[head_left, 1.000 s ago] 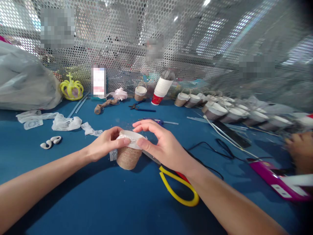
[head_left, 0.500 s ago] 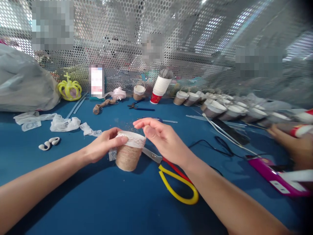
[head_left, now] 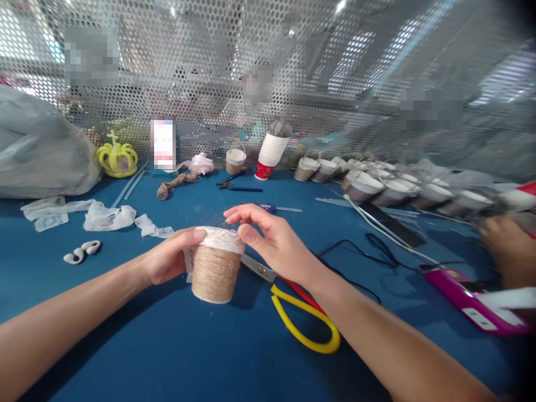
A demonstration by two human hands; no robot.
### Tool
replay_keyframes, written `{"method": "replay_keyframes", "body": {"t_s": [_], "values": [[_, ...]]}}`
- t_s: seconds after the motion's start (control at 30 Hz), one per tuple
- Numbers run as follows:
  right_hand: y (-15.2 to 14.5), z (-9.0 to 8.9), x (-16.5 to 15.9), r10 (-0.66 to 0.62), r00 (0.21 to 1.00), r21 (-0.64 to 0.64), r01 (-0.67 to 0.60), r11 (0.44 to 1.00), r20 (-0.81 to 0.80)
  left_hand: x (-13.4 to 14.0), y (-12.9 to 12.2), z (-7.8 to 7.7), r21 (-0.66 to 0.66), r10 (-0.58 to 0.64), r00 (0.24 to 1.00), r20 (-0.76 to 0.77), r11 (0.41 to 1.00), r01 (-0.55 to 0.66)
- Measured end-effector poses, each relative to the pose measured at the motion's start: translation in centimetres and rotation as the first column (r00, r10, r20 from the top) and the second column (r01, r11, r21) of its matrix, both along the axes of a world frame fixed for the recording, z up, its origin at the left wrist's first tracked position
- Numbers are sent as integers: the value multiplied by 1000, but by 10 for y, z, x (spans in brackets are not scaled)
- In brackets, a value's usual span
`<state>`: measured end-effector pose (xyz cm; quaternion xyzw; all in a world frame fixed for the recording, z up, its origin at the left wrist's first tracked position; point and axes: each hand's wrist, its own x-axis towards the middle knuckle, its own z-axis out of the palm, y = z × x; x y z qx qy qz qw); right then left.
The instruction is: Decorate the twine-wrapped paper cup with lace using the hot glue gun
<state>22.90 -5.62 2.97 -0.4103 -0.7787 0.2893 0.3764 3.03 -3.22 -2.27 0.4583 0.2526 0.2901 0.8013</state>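
Twine-wrapped cup (head_left: 215, 274), white lace (head_left: 221, 240) round rim, just left of scissors (head_left: 263, 271), rim tipped away. Left hand (head_left: 172, 255) left of scissors, pinching cup near rim, thumb on lace. Right hand (head_left: 276, 243) over scissors, loosely spread, thumb beside cup; contact unclear. Beyond scissors: blue-handled pliers (head_left: 243, 189), stacked paper cups (head_left: 273, 152). Well right of scissors: purple power strip (head_left: 448, 286) on worktop (head_left: 188, 357).

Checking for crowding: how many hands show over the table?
3: left hand holding the wrapped cup, right hand by its rim, another person's hand at far right; more may be hidden.
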Motion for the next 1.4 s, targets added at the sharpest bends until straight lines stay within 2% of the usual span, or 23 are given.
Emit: {"method": "replay_keyframes", "body": {"t_s": [0.13,0.23,0.33,0.47,0.67,0.73,0.83,0.9,0.97,1.03,1.1,1.17,1.2,1.23,1.27,1.3,1.33,1.4], "values": [[-5,3,-2,92,992,79,-99,992,84,-2,2,7,182,112,982,-152,980,-84],[-8,2,-8,108,982,111,-126,986,154,-3,2,12,365,168,938,-302,930,-49],[-8,-1,-10,107,980,84,-123,989,167,-4,3,16,463,214,895,-391,886,-9],[-5,-2,-7,78,981,48,-88,995,176,-7,6,21,513,252,863,-438,859,10],[0,-4,-4,25,984,30,-31,999,177,-11,9,28,409,210,851,-482,912,7],[2,-7,-4,8,984,37,-15,999,179,-11,6,31,445,247,860,-447,895,-26],[5,-11,-4,-17,987,54,9,999,161,-9,-4,38,565,322,857,-404,824,-43],[6,-13,-4,-28,991,63,20,998,132,-8,-14,47,628,295,859,-420,777,41],[7,-15,-4,-37,994,63,31,998,102,-10,-23,56,653,124,869,-480,711,260],[8,-16,-4,-40,996,50,36,998,74,-15,-26,65,647,-45,860,-508,640,415],[8,-17,-4,-35,999,31,34,999,32,-21,-23,70,651,-49,845,-532,615,445],[7,-17,-4,-21,1000,14,21,1000,-22,-26,-14,69,693,130,826,-548,625,361],[7,-17,-4,-13,999,4,13,1000,-47,-27,-9,66,724,267,799,-539,631,278],[6,-17,-4,-6,998,-8,5,1000,-68,-27,-4,61,773,420,756,-502,610,175],[6,-18,-4,0,996,-22,-2,1000,-86,-25,0,55,809,522,725,-450,582,83],[6,-19,-5,6,995,-38,-9,999,-102,-23,3,48,809,555,710,-432,587,34],[6,-20,-6,15,993,-53,-21,998,-117,-19,5,41,782,527,735,-427,623,7],[5,-23,-9,35,989,-69,-45,997,-145,-10,5,28,656,330,830,-449,753,55]]}}
